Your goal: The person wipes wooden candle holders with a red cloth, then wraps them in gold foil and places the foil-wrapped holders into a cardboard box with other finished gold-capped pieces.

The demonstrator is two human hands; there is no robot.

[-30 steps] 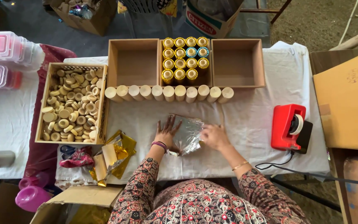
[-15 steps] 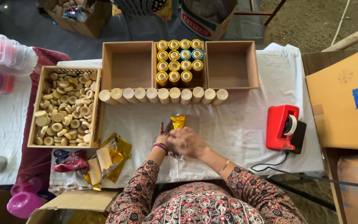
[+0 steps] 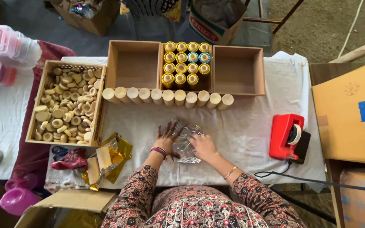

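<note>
Both my hands press flat on a crinkled silver foil sheet [image 3: 186,139] lying on the white tablecloth [image 3: 241,126]. My left hand [image 3: 167,140] has its fingers spread over the sheet's left side. My right hand [image 3: 203,145] lies on its right side. Whether anything sits under the foil is hidden. A row of several pale wooden cylinders [image 3: 167,96] lies just beyond the foil.
Three open wooden boxes stand at the back; the middle one [image 3: 186,63] holds gold-wrapped rolls, the left [image 3: 132,63] and right [image 3: 238,69] are bare. A tray of round wooden discs [image 3: 64,103] sits left. Gold foil sheets [image 3: 110,156] lie front left. A red tape dispenser [image 3: 287,137] stands right.
Half a second ago my hands held a gold-wrapped piece upright together; now they lie spread flat on a silver foil sheet, as they did one second ago.
</note>
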